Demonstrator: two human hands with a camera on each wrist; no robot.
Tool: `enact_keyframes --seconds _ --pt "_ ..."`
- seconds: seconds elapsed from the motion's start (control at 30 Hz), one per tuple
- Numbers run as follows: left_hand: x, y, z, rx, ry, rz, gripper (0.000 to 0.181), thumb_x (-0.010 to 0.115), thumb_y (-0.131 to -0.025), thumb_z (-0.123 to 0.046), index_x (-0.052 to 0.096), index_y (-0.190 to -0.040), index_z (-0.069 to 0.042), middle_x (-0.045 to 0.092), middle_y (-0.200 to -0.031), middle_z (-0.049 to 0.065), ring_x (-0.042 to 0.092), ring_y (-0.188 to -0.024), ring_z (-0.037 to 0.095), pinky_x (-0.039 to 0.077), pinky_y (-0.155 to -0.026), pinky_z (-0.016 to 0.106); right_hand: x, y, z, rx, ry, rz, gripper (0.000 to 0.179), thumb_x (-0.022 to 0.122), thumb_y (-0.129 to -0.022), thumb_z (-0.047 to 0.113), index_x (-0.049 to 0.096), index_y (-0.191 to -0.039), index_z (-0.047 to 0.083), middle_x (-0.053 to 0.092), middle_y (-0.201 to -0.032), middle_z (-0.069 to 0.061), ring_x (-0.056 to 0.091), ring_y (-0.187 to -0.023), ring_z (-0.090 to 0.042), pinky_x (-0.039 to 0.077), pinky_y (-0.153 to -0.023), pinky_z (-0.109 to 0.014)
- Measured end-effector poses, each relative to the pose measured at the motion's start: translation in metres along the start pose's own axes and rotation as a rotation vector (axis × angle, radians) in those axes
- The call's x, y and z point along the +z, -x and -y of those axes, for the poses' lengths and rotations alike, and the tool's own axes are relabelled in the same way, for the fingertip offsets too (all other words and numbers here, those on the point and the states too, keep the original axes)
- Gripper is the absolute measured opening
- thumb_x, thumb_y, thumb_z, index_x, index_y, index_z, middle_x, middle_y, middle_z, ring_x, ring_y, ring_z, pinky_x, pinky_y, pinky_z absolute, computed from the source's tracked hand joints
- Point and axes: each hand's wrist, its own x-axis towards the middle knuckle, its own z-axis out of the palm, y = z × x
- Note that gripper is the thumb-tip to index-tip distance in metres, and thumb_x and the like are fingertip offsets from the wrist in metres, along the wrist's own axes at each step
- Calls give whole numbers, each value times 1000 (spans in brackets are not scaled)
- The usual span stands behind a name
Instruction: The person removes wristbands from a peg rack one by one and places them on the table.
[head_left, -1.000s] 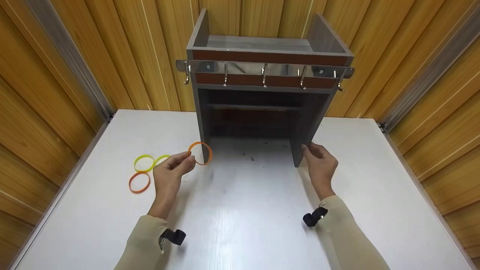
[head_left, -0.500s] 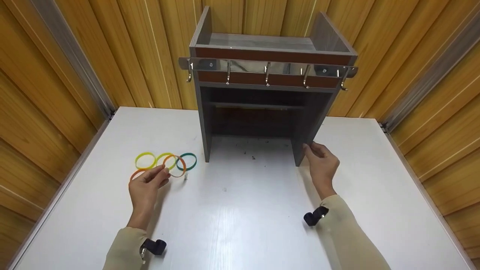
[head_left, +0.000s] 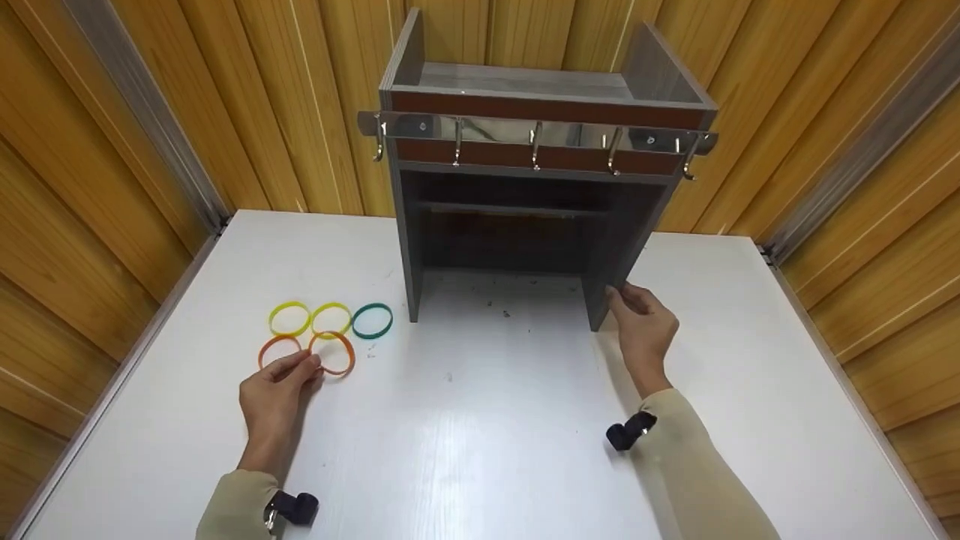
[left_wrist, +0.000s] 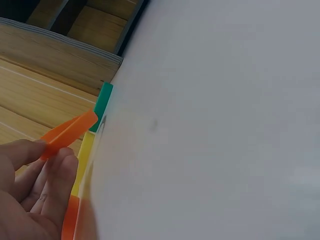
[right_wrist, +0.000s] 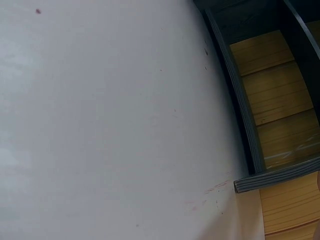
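My left hand [head_left: 274, 401] pinches an orange silicone wristband [head_left: 352, 358] between thumb and fingers, low over the table at the left. In the left wrist view that wristband [left_wrist: 72, 131] is tilted, its far side raised off the tabletop. Behind it lie two yellow wristbands [head_left: 271, 321] and a green wristband [head_left: 391, 321]; another orange wristband [head_left: 262, 352] is partly hidden by my fingers. My right hand [head_left: 646, 330] grips the lower front edge of the right side panel of a grey shelf unit [head_left: 411, 247]. Only a sliver of that hand shows in the right wrist view.
A metal rail [head_left: 495, 135] with several hooks spans the shelf's upper front, above an open lower bay. The shelf stands on a white table [head_left: 487, 465], and small dark specks lie on the table under it. Wood-patterned walls [head_left: 135, 150] close in the back and sides.
My left hand has carried the orange wristband left and toward me, from beside the shelf's left panel to the other wristbands, uncovering the green one. My right hand has stayed at the panel.
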Motion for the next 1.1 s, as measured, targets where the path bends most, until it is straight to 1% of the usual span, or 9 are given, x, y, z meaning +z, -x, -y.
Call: enact_keyframes --seconds 0.17,0.27,0.4,0.57,0.77,0.87,0.97,1.03,1.1 --pt "-2 -3 4 -34 21 12 34 81 -94 -2 71 -121 15 79 -89 7 77 -75 14 65 -76 26 1 -1 0 -26 -6 -12 17 83 -94 9 80 -107 -1 79 -103 -13 76 -90 -11 61 -80 -20" --pt "-4 -4 5 -70 35 15 33 80 -95 -2 70 -120 17 79 -89 8 77 -74 14 65 -75 26 0 0 -1 -25 2 -14 18 83 -94 9 80 -107 -2 79 -103 -13 75 -89 -10 61 -79 -19" --pt "-7 -4 5 -97 29 15 33 79 -96 -4 68 -121 16 78 -90 9 77 -75 13 65 -75 26 -1 1 -2 -12 11 -17 18 82 -94 9 79 -108 -2 79 -103 -12 75 -90 -10 61 -79 -18" --pt "-8 -4 4 -90 -18 -4 33 79 -97 -6 69 -121 14 77 -91 10 77 -77 12 64 -76 25 -2 0 -2 -12 9 -18 18 83 -94 9 80 -108 -2 79 -103 -13 75 -90 -10 61 -79 -18" --pt "-9 -3 5 -79 -16 -30 32 78 -97 -6 70 -122 13 77 -95 12 77 -80 13 64 -78 26 -3 1 1 14 6 -1 20 82 -95 11 79 -110 -2 78 -107 -14 74 -91 -8 60 -81 -17" --pt "-9 -2 4 -61 -32 -66 31 78 -97 -5 71 -122 11 78 -98 14 77 -80 12 64 -77 25 -4 1 1 22 -7 13 20 82 -96 13 79 -111 -1 78 -108 -14 74 -92 -8 60 -82 -17" --pt "-9 0 1 -26 -68 -114 30 79 -97 -7 72 -122 9 78 -101 13 75 -80 7 63 -77 22 -7 0 -2 -6 8 35 20 82 -96 15 79 -110 0 79 -107 -12 74 -92 -8 61 -82 -19" --pt "-7 1 -3 24 -97 -137 28 79 -98 -9 74 -121 7 78 -103 12 73 -81 2 62 -77 18 -10 -1 -1 -33 51 60 20 82 -96 14 80 -110 0 79 -107 -13 74 -92 -5 61 -81 -18" --pt "-5 0 -8 106 -141 -135 26 78 -98 -10 75 -120 4 78 -105 12 72 -83 2 60 -76 14 -14 -3 0 -74 107 98 18 82 -96 13 80 -109 0 80 -106 -12 74 -91 -4 60 -80 -16"
